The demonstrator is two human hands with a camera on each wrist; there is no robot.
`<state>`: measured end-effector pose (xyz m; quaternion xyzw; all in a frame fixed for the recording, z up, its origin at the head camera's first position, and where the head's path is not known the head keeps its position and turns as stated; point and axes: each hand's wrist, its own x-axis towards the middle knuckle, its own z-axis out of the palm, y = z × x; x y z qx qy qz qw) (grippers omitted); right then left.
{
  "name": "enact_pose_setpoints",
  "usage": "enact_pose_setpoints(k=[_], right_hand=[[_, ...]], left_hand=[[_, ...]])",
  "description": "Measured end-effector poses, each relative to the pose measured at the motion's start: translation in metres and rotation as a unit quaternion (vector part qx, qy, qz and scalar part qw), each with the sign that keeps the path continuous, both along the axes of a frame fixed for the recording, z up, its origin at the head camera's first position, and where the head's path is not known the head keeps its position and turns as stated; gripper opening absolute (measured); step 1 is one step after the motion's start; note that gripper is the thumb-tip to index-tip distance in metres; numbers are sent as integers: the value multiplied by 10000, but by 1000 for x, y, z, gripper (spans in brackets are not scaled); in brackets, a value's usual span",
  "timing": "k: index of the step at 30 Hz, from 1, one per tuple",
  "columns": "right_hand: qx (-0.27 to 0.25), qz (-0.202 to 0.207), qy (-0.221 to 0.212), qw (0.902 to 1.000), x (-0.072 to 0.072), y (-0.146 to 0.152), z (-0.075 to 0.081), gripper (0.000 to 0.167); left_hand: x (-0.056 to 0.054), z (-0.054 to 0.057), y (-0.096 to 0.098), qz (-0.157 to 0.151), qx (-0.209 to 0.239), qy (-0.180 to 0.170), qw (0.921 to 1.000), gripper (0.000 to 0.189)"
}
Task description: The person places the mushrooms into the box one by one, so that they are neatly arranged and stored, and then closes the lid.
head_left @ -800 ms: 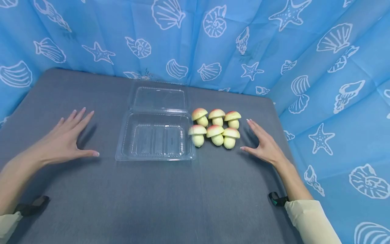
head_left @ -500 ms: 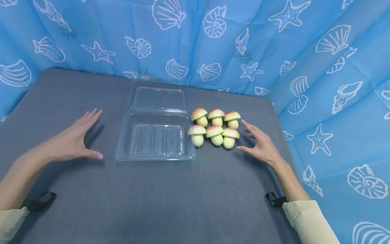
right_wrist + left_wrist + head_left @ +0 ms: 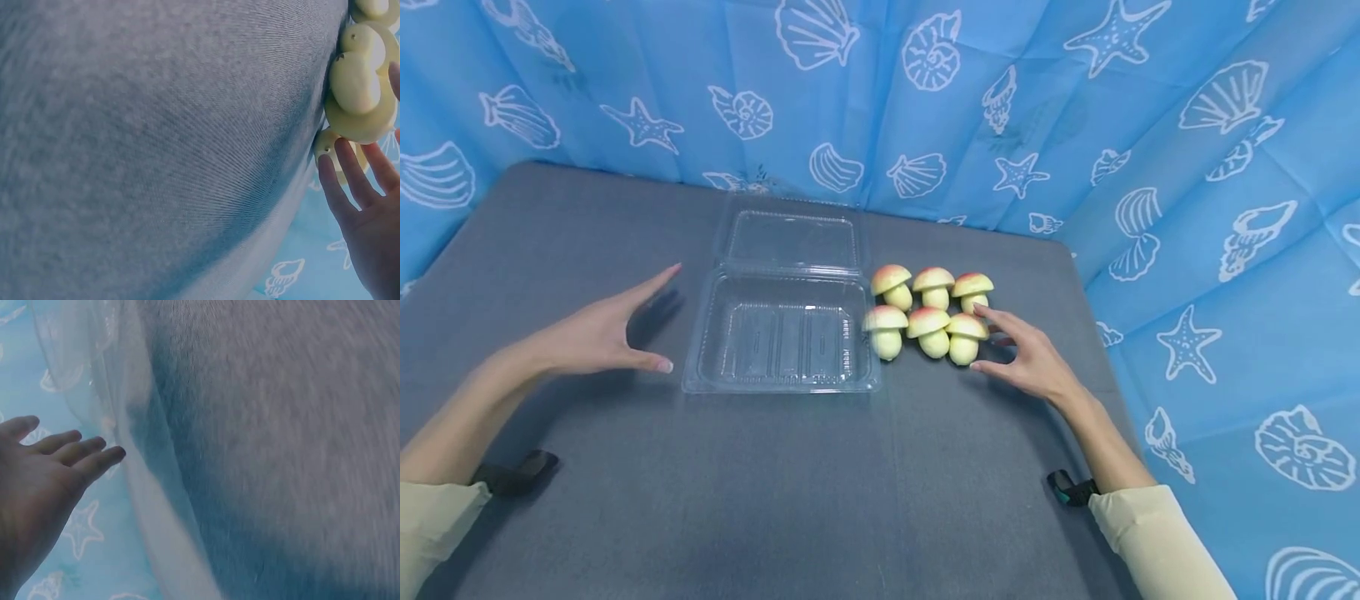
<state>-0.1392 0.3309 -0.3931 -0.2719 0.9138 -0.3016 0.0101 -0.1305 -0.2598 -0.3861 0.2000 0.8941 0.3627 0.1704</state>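
Several toy mushrooms (image 3: 930,333) with pale yellow stems and red-tinged caps lie in two rows on the grey table. My right hand (image 3: 1028,357) is at their right end, thumb and fingers spread around the near right mushroom (image 3: 964,348); its fingertips (image 3: 342,145) overlap the mushrooms in the right wrist view. To the left of them lies a clear plastic box (image 3: 786,387), its lid folded back and nothing inside. My left hand (image 3: 602,333) hovers just left of the box, thumb apart from the straight fingers (image 3: 94,459), holding nothing.
The hinged clear lid (image 3: 793,242) lies flat toward the back edge of the table (image 3: 775,500). A blue curtain (image 3: 880,108) with white shells and starfish hangs behind and along the right side.
My left hand has moved right, closer to the clear box. The right hand has moved left onto the right end of the mushrooms. Box and mushrooms stay put.
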Motion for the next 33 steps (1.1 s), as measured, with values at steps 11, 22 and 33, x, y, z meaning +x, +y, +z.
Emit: enact_pose_setpoints(k=[11, 22, 33], right_hand=[[148, 47, 57, 9999, -9, -8, -5, 81], [283, 31, 170, 9995, -9, -7, -12, 82], [95, -89, 154, 9998, -14, -1, 3, 82]], left_hand=[[-4, -10, 20, -161, 357, -28, 9992, 121], [-9, -14, 30, -404, 721, -179, 9964, 121], [-10, -13, 35, -454, 870, -288, 9948, 118]])
